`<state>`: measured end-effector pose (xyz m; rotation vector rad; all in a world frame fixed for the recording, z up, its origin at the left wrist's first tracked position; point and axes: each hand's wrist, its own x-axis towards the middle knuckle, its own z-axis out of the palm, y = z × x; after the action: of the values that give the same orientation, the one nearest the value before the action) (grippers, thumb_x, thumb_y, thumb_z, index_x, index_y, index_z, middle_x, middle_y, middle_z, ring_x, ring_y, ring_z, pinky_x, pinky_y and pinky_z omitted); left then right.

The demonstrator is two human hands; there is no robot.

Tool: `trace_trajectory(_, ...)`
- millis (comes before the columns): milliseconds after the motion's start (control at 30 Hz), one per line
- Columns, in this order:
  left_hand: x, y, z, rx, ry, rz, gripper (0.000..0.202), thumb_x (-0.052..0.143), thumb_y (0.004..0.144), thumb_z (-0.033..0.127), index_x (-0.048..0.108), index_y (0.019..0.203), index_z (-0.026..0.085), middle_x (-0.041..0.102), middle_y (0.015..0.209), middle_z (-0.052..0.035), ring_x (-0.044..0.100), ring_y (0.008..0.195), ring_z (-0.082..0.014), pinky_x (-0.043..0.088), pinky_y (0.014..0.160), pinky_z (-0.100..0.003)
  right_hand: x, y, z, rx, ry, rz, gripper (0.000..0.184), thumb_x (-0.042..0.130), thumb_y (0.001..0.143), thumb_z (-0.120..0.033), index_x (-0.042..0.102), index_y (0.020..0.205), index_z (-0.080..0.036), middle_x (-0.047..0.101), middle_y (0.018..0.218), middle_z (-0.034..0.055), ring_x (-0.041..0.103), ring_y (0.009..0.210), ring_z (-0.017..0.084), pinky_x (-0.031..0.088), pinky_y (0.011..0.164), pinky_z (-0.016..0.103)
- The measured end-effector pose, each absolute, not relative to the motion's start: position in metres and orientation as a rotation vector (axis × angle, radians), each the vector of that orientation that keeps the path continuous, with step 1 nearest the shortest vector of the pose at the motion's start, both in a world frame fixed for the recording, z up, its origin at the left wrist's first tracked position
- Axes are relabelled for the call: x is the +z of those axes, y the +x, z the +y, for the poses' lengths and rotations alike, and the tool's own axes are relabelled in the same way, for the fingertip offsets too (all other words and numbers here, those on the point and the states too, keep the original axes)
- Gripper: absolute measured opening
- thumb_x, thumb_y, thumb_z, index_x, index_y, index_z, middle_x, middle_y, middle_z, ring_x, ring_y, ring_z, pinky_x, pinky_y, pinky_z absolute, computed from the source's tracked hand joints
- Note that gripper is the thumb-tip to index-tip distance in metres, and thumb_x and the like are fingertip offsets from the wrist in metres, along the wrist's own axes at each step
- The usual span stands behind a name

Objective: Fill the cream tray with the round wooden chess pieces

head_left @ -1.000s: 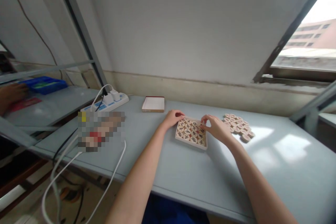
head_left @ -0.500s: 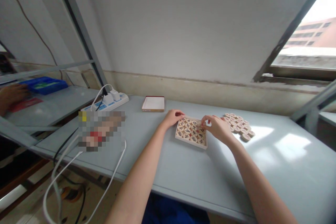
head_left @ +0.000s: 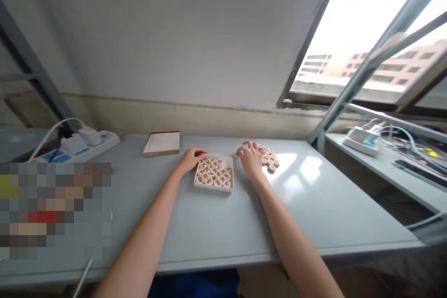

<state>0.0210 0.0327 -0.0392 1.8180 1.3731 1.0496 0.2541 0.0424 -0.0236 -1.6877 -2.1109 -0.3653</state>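
Note:
A shallow pale box (head_left: 213, 188) lies on the table, filled with rows of round wooden xiangqi pieces bearing black characters; a gap shows at its far right corner. At the far left corner of the box my left hand (head_left: 190, 159) rests, its fingers closed on the rim. My right hand (head_left: 252, 160) is just right of the box, fingers bent downward. A pale xiangqi piece (head_left: 236, 154) shows at its fingertips; the grip is partly hidden. Beside and partly behind that hand sits a pile of loose pieces (head_left: 269, 156).
An open box lid (head_left: 162, 143) with a white inside lies at the back left. Further left is a white power strip (head_left: 78, 144) with plugs and cables. Metal frame posts (head_left: 331, 116) stand on the right, near another table with a second power strip (head_left: 361, 139).
The view has swung to the right. My right hand has moved off the box, rightward toward the loose pile. My left hand has stayed at the box's far left corner.

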Motion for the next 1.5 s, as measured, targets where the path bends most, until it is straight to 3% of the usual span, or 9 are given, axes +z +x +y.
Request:
trace_trajectory(167, -0.038, 0.021, 0.034, 1.021, 1.856, 1.389, 0.029, 0.052, 0.068, 0.034, 0.065, 0.082, 0.013, 0.066, 0.080, -0.0071, 0.058, 0.075, -0.0179, 0.043, 0.068, -0.027, -0.014, 0.260, 0.042, -0.509, -1.649, -2.072, 0.017, 0.048, 0.080, -0.024, 0.065, 0.084, -0.024, 0.046, 0.115, 0.0060, 0.033, 0.104, 0.024, 0.020, 0.084, 0.041)
trace_trajectory(333, -0.038, 0.020, 0.035, 1.004, 1.852, 1.380, 0.029, 0.052, 0.067, 0.035, 0.065, 0.081, 0.013, 0.066, 0.080, -0.0070, 0.058, 0.076, -0.0182, 0.043, 0.069, -0.028, -0.010, 0.263, 0.034, -0.586, -1.574, -2.187, 0.028, 0.047, 0.081, -0.036, 0.067, 0.069, -0.022, 0.041, 0.123, 0.0049, 0.027, 0.111, 0.027, 0.019, 0.088, 0.044)
trace_trajectory(567, -0.039, 0.020, 0.036, 1.011, 1.837, 1.384, 0.029, 0.053, 0.066, 0.036, 0.065, 0.081, 0.014, 0.066, 0.082, -0.0067, 0.058, 0.078, -0.0189, 0.043, 0.072, -0.029, -0.024, 0.270, 0.045, -0.694, -1.603, -2.245, 0.018, 0.047, 0.080, -0.022, 0.064, 0.079, -0.019, 0.039, 0.126, 0.0079, 0.030, 0.110, 0.025, 0.005, 0.097, 0.050)
trace_trajectory(733, -0.039, 0.020, 0.038, 1.005, 1.845, 1.396, 0.029, 0.053, 0.066, 0.035, 0.065, 0.081, 0.014, 0.066, 0.082, -0.0069, 0.058, 0.077, -0.0189, 0.043, 0.071, -0.028, -0.015, 0.268, 0.045, -0.568, -1.635, -2.091, 0.020, 0.043, 0.082, -0.024, 0.063, 0.087, -0.020, 0.048, 0.113, 0.0090, 0.035, 0.105, 0.024, 0.015, 0.095, 0.045)
trace_trajectory(900, -0.037, 0.021, 0.036, 1.009, 1.846, 1.388, 0.029, 0.053, 0.065, 0.034, 0.065, 0.081, 0.013, 0.066, 0.081, -0.0068, 0.058, 0.076, -0.0184, 0.043, 0.070, -0.028, -0.015, 0.251, 0.063, -0.388, -1.492, -2.086, 0.035, 0.044, 0.083, -0.030, 0.046, 0.118, -0.026, 0.040, 0.126, 0.0055, 0.029, 0.116, 0.024, 0.015, 0.095, 0.047)
trace_trajectory(1000, -0.035, 0.022, 0.035, 1.015, 1.830, 1.383, 0.028, 0.053, 0.066, 0.033, 0.065, 0.082, 0.013, 0.066, 0.080, -0.0068, 0.058, 0.075, -0.0182, 0.044, 0.069, -0.027, -0.023, 0.242, 0.078, -0.078, -1.387, -2.243, 0.023, 0.044, 0.083, -0.026, 0.060, 0.100, -0.026, 0.054, 0.113, 0.0034, 0.040, 0.109, 0.022, 0.020, 0.095, 0.044)
trace_trajectory(1100, -0.035, 0.023, 0.036, 1.013, 1.818, 1.374, 0.027, 0.053, 0.066, 0.031, 0.065, 0.081, 0.013, 0.066, 0.080, -0.0068, 0.058, 0.075, -0.0179, 0.044, 0.069, -0.027, -0.031, 0.241, 0.085, 0.100, -1.353, -2.264, 0.018, 0.049, 0.079, -0.019, 0.066, 0.081, -0.021, 0.063, 0.092, 0.0046, 0.053, 0.090, 0.018, 0.034, 0.085, 0.029)
trace_trajectory(1233, -0.036, 0.022, 0.038, 1.012, 1.824, 1.360, 0.026, 0.052, 0.066, 0.031, 0.065, 0.080, 0.013, 0.066, 0.081, -0.0071, 0.058, 0.077, -0.0179, 0.043, 0.071, -0.027, -0.038, 0.246, 0.084, 0.145, -1.347, -2.213, 0.015, 0.053, 0.075, -0.016, 0.067, 0.080, -0.015, 0.064, 0.084, 0.0072, 0.056, 0.079, 0.015, 0.039, 0.074, 0.020)
trace_trajectory(1500, -0.037, 0.023, 0.036, 1.041, 1.829, 1.376, 0.025, 0.050, 0.066, 0.029, 0.065, 0.080, 0.014, 0.066, 0.080, -0.0064, 0.058, 0.076, -0.0177, 0.043, 0.070, -0.027, -0.037, 0.236, 0.077, 0.176, -1.321, -2.052, 0.012, 0.059, 0.072, -0.020, 0.064, 0.081, -0.013, 0.063, 0.083, 0.0063, 0.056, 0.077, 0.014, 0.041, 0.072, 0.021)
